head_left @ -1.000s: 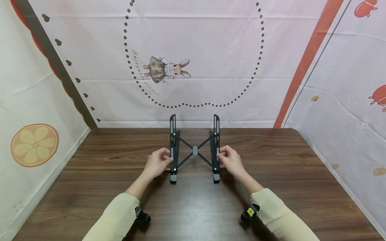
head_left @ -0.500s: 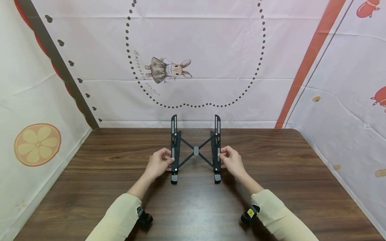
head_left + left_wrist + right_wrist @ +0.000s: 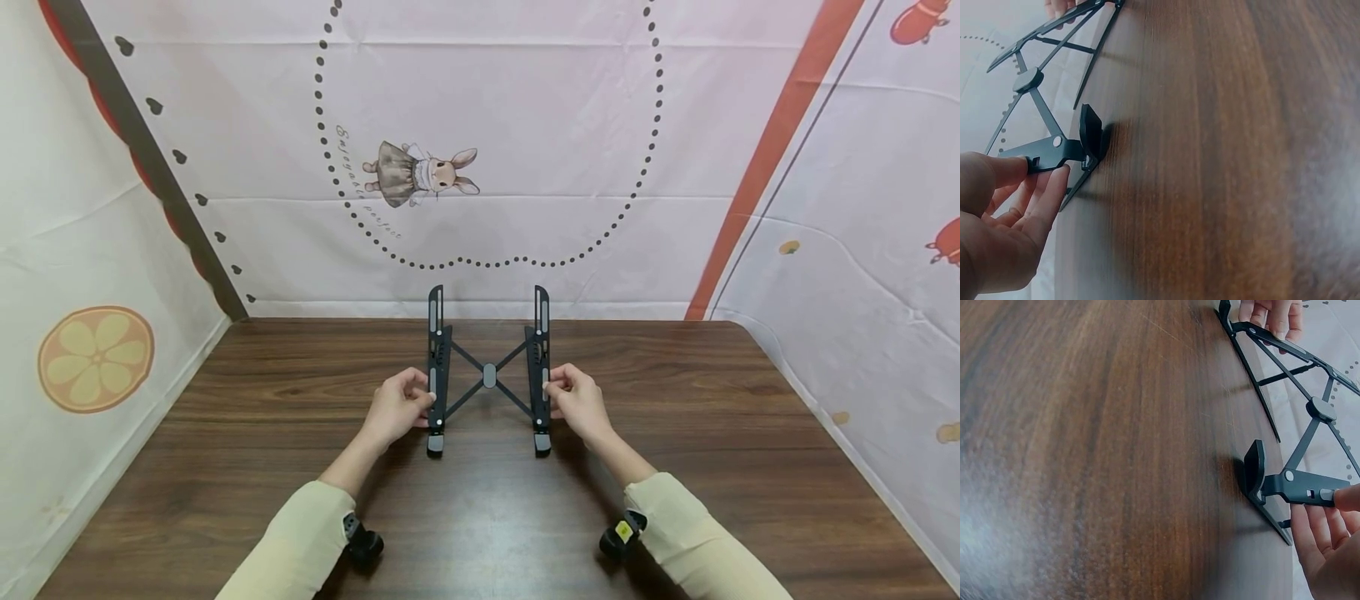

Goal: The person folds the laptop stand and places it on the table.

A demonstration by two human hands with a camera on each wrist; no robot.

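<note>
A black folding laptop stand stands unfolded on the table, its two side rails joined by an X of crossbars with a grey oval hub. My left hand pinches the left rail near its front, thumb on top and fingers beneath. On the other side my right hand pinches the right rail the same way. In the left wrist view the left thumb presses the rail behind the upturned front lip. The right wrist view shows the right fingers under the rail, and sloped rails raised above base legs.
The dark wood table runs back to a white printed cloth hung behind it and along both sides. Each wrist carries a small black camera, the left camera and the right camera.
The whole head view has shifted very slightly to the right. Both hands keep their hold on the rails, and the stand has the same shape as before.
</note>
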